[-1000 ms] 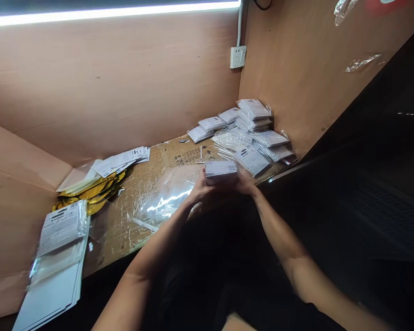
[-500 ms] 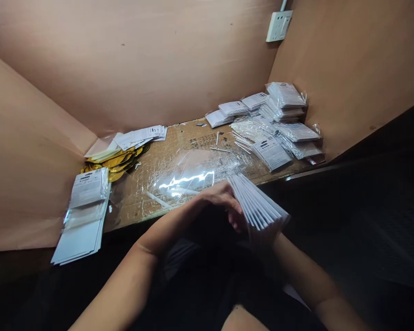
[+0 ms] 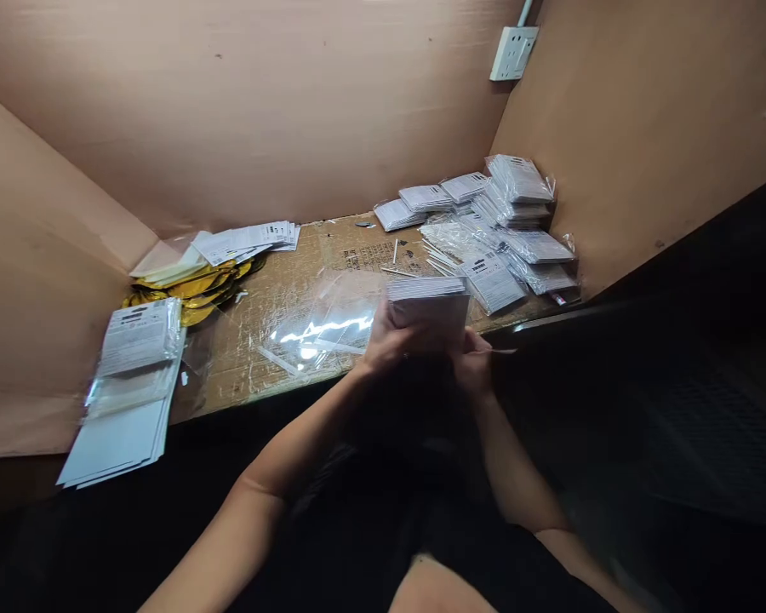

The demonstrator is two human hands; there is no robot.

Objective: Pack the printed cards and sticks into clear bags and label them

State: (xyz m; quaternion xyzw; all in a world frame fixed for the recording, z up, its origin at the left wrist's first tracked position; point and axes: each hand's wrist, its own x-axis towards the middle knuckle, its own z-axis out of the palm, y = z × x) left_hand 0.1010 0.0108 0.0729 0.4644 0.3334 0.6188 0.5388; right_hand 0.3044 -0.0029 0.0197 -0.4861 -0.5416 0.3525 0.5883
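Observation:
A thick stack of white packets [image 3: 429,311] is held upright over the table's front edge, its top edges lined up. My left hand [image 3: 386,342] is closed round the stack's left side, thumb on the face towards me. At the lower right corner my right hand [image 3: 474,362] is closed. A thin pale strip [image 3: 504,351] sticks out to the right of its fingers; I cannot make out whether it belongs to the stack. Clear plastic sheets [image 3: 341,319] lie on the cardboard table top [image 3: 242,366] just beyond my left hand.
At the right stand piles of bagged packets [image 3: 517,179], with thin white sticks [image 3: 439,255] beside them. On the left are gold foil pieces [image 3: 208,289], printed cards [image 3: 248,240] and white cards [image 3: 115,443] overhanging the front edge. Board walls enclose the table; one carries a socket [image 3: 514,53].
The stack has turned from a tilted fan to an upright, squared block and moved slightly left and up. My right hand, hidden behind it before, now shows at its lower right corner.

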